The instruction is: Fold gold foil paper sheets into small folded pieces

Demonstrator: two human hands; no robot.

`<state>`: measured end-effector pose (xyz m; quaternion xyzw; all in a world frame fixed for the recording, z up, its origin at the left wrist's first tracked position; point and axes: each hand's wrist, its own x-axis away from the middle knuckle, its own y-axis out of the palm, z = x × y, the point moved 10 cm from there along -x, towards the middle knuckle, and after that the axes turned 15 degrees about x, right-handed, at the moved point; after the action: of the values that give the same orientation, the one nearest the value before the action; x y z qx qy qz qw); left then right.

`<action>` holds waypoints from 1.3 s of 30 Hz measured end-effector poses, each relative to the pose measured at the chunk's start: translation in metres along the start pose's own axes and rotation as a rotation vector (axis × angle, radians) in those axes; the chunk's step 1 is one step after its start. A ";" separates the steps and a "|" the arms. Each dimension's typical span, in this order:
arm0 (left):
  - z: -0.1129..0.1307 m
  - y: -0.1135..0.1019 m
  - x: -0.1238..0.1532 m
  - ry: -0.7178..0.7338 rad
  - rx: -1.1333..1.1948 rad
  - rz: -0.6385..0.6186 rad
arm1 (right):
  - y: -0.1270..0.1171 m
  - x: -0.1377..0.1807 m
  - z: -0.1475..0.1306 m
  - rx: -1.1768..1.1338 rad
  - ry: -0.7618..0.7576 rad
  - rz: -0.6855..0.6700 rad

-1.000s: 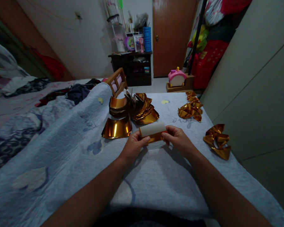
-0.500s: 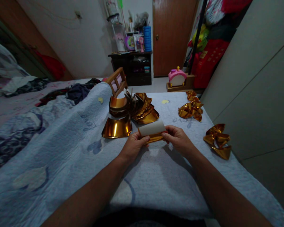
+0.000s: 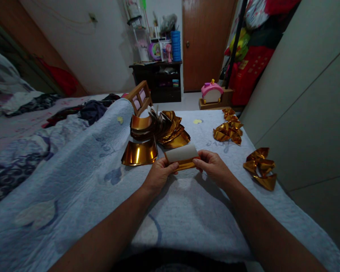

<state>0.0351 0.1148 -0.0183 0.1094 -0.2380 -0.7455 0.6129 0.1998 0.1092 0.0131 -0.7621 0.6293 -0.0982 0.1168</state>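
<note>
Between my two hands is a sheet of gold foil paper (image 3: 181, 154), its white back facing up and its near edge folded over to show a gold strip. My left hand (image 3: 161, 170) pinches the sheet's left end, thumb on the gold fold. At the right end my right hand (image 3: 211, 164) grips it the same way; the fingers underneath are partly hidden. Just beyond lie a fanned pile of gold foil sheets (image 3: 174, 132) and a smaller flat stack of gold sheets (image 3: 139, 153). Folded gold foil pieces (image 3: 260, 168) rest to the right.
A pale blue quilted cover (image 3: 102, 211) spreads under everything. More folded gold pieces (image 3: 229, 130) sit at the far right. A wooden chair back (image 3: 140, 96) rises at the far edge. A pale cabinet (image 3: 311, 113) borders the right side; a pink toy (image 3: 212, 92) stands beyond.
Almost nothing differs. Both hands keep their hold on the folded foil sheet, and the view has shifted very slightly.
</note>
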 end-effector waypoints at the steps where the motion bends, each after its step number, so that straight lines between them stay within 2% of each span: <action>1: 0.000 0.000 0.000 0.000 0.001 0.003 | 0.000 0.000 0.000 0.005 0.003 0.002; 33: 0.003 0.001 0.005 -0.013 -0.068 0.028 | -0.002 0.001 0.001 0.016 0.005 0.024; 39: 0.008 0.004 0.005 0.029 -0.085 0.013 | -0.002 0.001 0.000 0.019 0.007 0.031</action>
<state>0.0333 0.1113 -0.0088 0.0925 -0.1977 -0.7493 0.6253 0.2023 0.1088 0.0135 -0.7508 0.6403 -0.1050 0.1233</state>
